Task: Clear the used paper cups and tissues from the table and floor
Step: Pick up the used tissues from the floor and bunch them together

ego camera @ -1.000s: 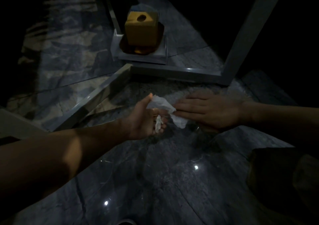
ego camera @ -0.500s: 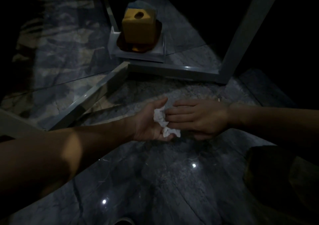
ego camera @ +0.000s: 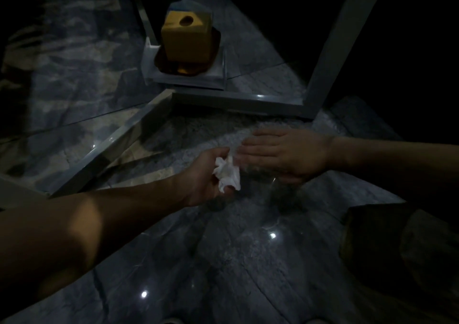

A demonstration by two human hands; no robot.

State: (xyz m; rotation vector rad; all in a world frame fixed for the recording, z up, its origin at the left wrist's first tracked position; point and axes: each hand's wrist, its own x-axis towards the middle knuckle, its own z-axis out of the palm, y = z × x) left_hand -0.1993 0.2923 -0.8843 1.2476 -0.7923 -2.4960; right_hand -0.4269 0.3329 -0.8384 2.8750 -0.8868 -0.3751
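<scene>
Item: crumpled white tissue (ego camera: 227, 176). Location: lying bunched in the left hand (ego camera: 207, 174), low over the dark marble floor (ego camera: 223, 261).

Left hand: reaching in from the lower left, palm turned up, fingers curling around the tissue and gripping it.

Right hand (ego camera: 285, 153): reaching in from the right, palm down, fingers stretched out flat and holding nothing; its fingertips are sitting just beside the tissue, and contact is hard to judge in the dim light.

Surroundings: a grey metal frame (ego camera: 238, 100) is running along the floor beyond the hands, with an upright post rising at the right. Past it, a yellow box (ego camera: 185, 40) with a round hole on top is standing on a dark tray (ego camera: 213, 57).
</scene>
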